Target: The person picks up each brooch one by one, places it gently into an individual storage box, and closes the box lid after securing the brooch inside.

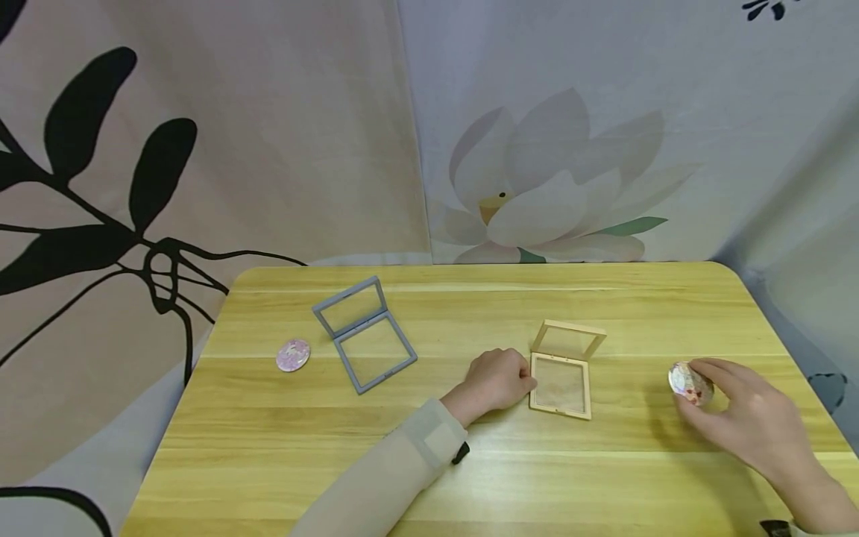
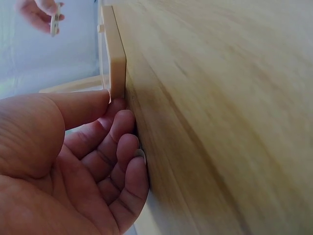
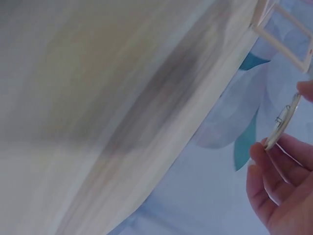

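A cream hinged frame with a clear film pane lies on the table, its lid propped up at the back. My left hand pinches its left edge between thumb and forefinger. The left wrist view shows the frame's corner at those fingertips, with the other fingers curled against the tabletop. Off to the right, my right hand holds a round, shiny pin badge by its rim, above the table. The right wrist view shows the badge almost edge-on, with a wire pin on its back.
A grey hinged frame lies opened flat on the wooden table, left of the cream one. Beside it is a pinkish round badge. A flower-printed curtain hangs behind the table's back edge.
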Tool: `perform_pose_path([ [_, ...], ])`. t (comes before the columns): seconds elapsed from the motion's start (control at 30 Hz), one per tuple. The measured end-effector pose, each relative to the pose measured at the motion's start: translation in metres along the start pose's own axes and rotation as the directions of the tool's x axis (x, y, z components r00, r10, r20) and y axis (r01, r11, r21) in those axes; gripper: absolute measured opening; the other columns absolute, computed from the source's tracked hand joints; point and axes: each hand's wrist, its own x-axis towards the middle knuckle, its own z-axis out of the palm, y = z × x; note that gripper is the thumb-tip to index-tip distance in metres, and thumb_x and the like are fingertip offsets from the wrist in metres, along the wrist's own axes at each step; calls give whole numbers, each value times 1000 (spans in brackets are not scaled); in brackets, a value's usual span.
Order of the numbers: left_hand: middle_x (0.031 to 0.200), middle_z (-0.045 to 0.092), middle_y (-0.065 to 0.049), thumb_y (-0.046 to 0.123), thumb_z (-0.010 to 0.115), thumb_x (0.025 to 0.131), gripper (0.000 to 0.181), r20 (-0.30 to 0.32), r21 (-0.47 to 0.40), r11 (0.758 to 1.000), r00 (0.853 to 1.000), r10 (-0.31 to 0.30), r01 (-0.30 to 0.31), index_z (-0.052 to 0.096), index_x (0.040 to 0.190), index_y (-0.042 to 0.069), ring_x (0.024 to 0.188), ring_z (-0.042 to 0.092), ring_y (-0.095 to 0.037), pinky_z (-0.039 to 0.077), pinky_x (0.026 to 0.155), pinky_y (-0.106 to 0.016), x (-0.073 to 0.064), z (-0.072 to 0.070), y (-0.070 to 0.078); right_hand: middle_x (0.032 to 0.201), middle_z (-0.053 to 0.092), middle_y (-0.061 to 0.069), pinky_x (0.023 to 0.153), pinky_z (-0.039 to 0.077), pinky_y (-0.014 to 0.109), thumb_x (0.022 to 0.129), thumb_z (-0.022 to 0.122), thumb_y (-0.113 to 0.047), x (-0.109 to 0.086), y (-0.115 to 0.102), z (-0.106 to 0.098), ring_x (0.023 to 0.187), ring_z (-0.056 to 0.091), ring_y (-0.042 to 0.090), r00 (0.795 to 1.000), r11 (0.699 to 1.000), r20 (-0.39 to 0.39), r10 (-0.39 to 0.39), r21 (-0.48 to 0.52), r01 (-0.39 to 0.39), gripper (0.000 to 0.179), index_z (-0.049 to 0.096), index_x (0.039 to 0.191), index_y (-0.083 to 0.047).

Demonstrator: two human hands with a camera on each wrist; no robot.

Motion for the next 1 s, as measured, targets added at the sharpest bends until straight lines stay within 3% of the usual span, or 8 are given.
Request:
perform_pose_path([
  [0.1,53,43,7,32,69,103,46,7,5,1000,1000,3,-3,57,60,21,54,41,-10,34,55,-26,0,0,0,113,72,21,65,53,60,64,87,-22,5,-9,4,100,67,44,998,998,-30,-49,29,50,56,74,114,0],
  [0.33,54,43,6,33,68,104,46,14,17,1000,1000,2,-2,55,61,20,54,40,-10,33,54,-26,1,2,0,110,75,15,60,53,49,67,83,-29,17,-33,15,94,70,37,980,983,-110,-167,59,174,52,76,111,-2],
  [0.47,56,46,6,33,68,104,46,15,32,999,1000,-2,1,54,62,20,56,42,-10,35,55,-26,2,2,0,109,76,14,61,55,48,68,80,-30,25,-45,23,93,72,35,968,972,-134,-212,79,223,51,77,111,-2],
  [0.83,60,51,6,34,67,104,43,23,51,999,1000,-10,9,57,64,21,61,47,-10,38,57,-27,3,2,2,110,76,11,61,58,44,68,83,-25,35,-76,49,91,72,28,955,943,-106,-278,160,292,51,76,113,-2],
  [1.0,62,53,7,34,68,103,42,14,62,998,1000,-13,12,58,65,21,63,49,-10,39,59,-28,3,2,1,113,76,14,69,60,46,67,88,-19,36,-87,60,97,72,30,952,930,-53,-301,205,305,55,75,115,2],
])
